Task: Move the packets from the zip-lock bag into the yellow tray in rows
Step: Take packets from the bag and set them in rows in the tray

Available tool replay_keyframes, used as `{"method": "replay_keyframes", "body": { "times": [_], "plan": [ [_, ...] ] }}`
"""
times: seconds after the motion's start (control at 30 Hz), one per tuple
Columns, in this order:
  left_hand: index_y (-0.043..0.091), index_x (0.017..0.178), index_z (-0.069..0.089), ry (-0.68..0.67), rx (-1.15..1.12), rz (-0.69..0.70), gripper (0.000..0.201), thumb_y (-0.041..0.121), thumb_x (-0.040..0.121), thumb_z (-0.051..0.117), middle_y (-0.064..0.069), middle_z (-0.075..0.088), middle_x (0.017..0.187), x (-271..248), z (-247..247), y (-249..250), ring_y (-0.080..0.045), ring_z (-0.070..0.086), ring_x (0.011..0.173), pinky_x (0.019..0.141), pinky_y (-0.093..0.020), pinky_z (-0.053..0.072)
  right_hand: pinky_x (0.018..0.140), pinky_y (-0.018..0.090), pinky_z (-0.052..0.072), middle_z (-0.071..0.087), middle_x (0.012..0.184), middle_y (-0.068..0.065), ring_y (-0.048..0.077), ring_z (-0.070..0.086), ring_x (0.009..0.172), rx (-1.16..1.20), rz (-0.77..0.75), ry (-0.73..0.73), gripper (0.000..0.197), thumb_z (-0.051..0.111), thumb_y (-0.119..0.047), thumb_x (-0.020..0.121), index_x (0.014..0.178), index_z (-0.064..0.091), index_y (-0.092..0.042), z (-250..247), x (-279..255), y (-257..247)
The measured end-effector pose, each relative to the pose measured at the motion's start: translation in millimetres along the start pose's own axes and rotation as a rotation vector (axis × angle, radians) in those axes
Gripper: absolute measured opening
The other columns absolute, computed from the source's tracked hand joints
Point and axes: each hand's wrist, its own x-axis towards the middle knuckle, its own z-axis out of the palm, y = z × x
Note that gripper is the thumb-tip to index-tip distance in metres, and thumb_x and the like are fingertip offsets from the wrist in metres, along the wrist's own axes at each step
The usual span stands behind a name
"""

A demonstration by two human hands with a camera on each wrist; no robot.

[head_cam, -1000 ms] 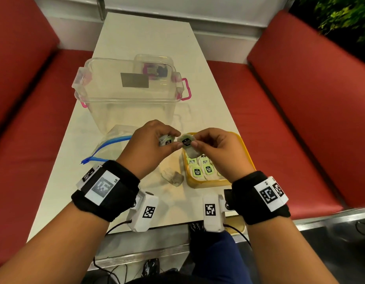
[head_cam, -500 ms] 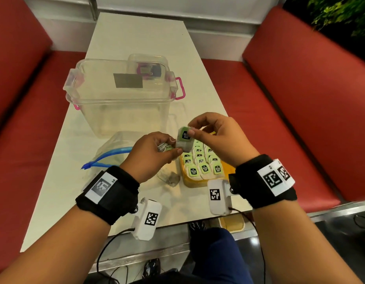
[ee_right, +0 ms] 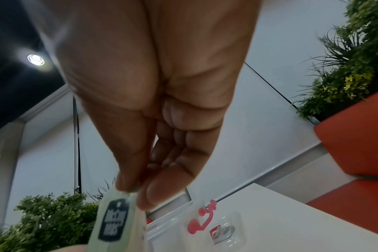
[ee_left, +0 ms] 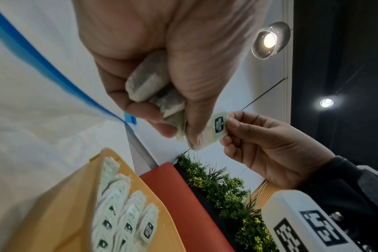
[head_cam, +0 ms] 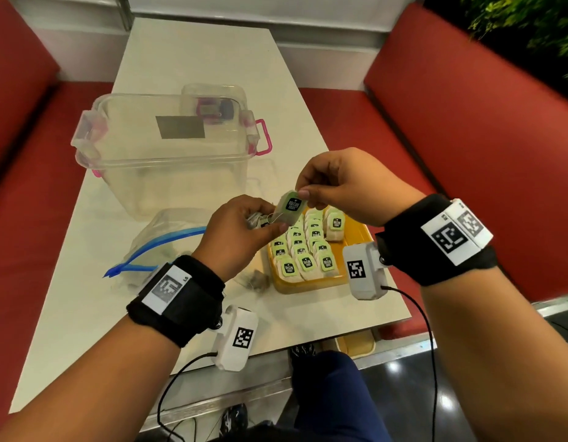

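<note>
My right hand [head_cam: 303, 194] pinches the top of one tea packet [head_cam: 290, 207] with a green label, held above the yellow tray [head_cam: 311, 287]; the same packet [ee_right: 113, 221] fills the bottom of the right wrist view. My left hand [head_cam: 260, 223] grips a small bunch of packets [ee_left: 153, 92] in its curled fingers, and its thumb touches the lower edge of the lifted packet [ee_left: 217, 129]. Several packets [head_cam: 308, 250] lie in rows in the tray. The zip-lock bag [head_cam: 158, 240] with a blue seal lies flat to the left.
A clear plastic tub [head_cam: 168, 151] with pink latches stands behind the hands. One loose packet [head_cam: 255, 280] lies on the white table [head_cam: 193, 52] just left of the tray. Red bench seats [head_cam: 467, 129] flank the table on both sides.
My right hand has lifted its packet up and away from the bunch in my left hand. The view has shifted, so the tray's rows now show below the hands.
</note>
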Motion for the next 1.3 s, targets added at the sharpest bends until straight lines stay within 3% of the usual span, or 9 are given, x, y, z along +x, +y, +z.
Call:
{"method": "replay_keyframes", "body": {
  "times": [0.17, 0.27, 0.37, 0.53, 0.7, 0.87, 1.03, 1.2, 1.3],
  "plan": [
    [0.03, 0.083, 0.067, -0.007, -0.011, -0.005, 0.019, 0.031, 0.073, 0.083, 0.01, 0.063, 0.086, 5.9, 19.3, -1.5, -0.005, 0.057, 0.07, 0.065, -0.029, 0.045, 0.07, 0.037, 0.057, 0.071, 0.074, 0.002, 0.014, 0.066, 0.067, -0.058, 0.022, -0.028, 0.004, 0.067, -0.018, 0.088, 0.09, 0.069, -0.016, -10.4, -2.2, 15.8],
    [0.034, 0.084, 0.068, -0.055, -0.03, -0.05, 0.02, 0.032, 0.071, 0.084, 0.008, 0.068, 0.099, 7.8, 30.6, -4.0, -0.011, 0.064, 0.089, 0.078, -0.039, 0.054, 0.07, 0.033, 0.052, 0.07, 0.081, -0.001, 0.015, 0.064, 0.075, -0.141, 0.042, -0.023, 0.004, 0.069, -0.021, 0.086, 0.089, 0.07, -0.019, -15.5, -2.8, 32.8],
    [0.029, 0.091, 0.071, -0.087, -0.052, -0.083, 0.018, 0.032, 0.075, 0.08, 0.01, 0.069, 0.103, 3.4, 33.5, -8.7, -0.009, 0.065, 0.098, 0.087, -0.036, 0.053, 0.066, 0.029, 0.046, 0.065, 0.079, -0.004, 0.015, 0.058, 0.071, -0.201, 0.124, -0.055, 0.006, 0.07, -0.021, 0.085, 0.09, 0.072, -0.019, -16.8, -1.4, 52.3],
    [0.03, 0.095, 0.069, -0.13, -0.213, -0.236, 0.019, 0.013, 0.087, 0.065, 0.005, 0.068, 0.108, 0.8, 42.0, -10.4, -0.01, 0.069, 0.073, 0.057, -0.026, 0.051, 0.051, 0.024, 0.033, 0.047, 0.063, -0.007, 0.007, 0.041, 0.055, -0.324, 0.315, -0.143, 0.01, 0.071, -0.023, 0.084, 0.092, 0.072, -0.017, -10.2, 3.3, 97.0],
    [0.025, 0.107, 0.066, -0.155, -0.311, -0.342, 0.036, 0.002, 0.09, 0.045, -0.008, 0.063, 0.081, -1.0, 41.1, -8.1, -0.014, 0.06, 0.064, 0.047, -0.014, 0.043, 0.051, 0.023, 0.033, 0.049, 0.067, -0.01, 0.005, 0.043, 0.059, -0.362, 0.431, -0.212, 0.011, 0.072, -0.026, 0.084, 0.092, 0.072, -0.018, 1.9, 11.5, 126.8],
    [0.029, 0.108, 0.066, -0.191, -0.42, -0.306, 0.039, -0.003, 0.089, 0.053, -0.01, 0.065, 0.112, -2.3, 40.8, -12.0, -0.02, 0.07, 0.089, 0.066, -0.024, 0.054, 0.051, 0.023, 0.035, 0.052, 0.069, -0.01, 0.009, 0.048, 0.064, -0.355, 0.453, -0.213, 0.01, 0.073, -0.027, 0.082, 0.09, 0.073, -0.021, 7.5, 20.0, 138.6],
    [0.034, 0.106, 0.066, -0.181, -0.473, -0.281, 0.032, 0.005, 0.094, 0.058, -0.011, 0.066, 0.118, -4.5, 43.0, -15.8, -0.031, 0.07, 0.094, 0.08, -0.042, 0.059, 0.056, 0.023, 0.039, 0.055, 0.074, -0.01, 0.015, 0.054, 0.078, -0.313, 0.43, -0.192, 0.012, 0.074, -0.027, 0.081, 0.091, 0.074, -0.021, 10.5, 23.7, 141.0],
    [0.024, 0.119, 0.056, -0.143, -0.563, -0.27, 0.036, -0.001, 0.093, 0.055, -0.006, 0.063, 0.121, -6.1, 45.3, -13.8, -0.022, 0.07, 0.088, 0.07, -0.033, 0.059, 0.064, 0.025, 0.039, 0.052, 0.075, -0.011, 0.014, 0.052, 0.081, -0.321, 0.454, -0.175, 0.014, 0.075, -0.027, 0.08, 0.092, 0.074, -0.02, 10.7, 26.1, 143.0],
    [0.025, 0.124, 0.052, -0.129, -0.595, -0.281, 0.042, -0.002, 0.092, 0.056, -0.007, 0.064, 0.117, -7.3, 46.3, -12.9, -0.023, 0.07, 0.097, 0.072, -0.038, 0.06, 0.056, 0.025, 0.039, 0.053, 0.079, -0.007, 0.013, 0.052, 0.074, -0.351, 0.46, -0.154, 0.016, 0.074, -0.029, 0.081, 0.095, 0.073, -0.021, 7.0, 25.0, 140.9]
  ]
}}
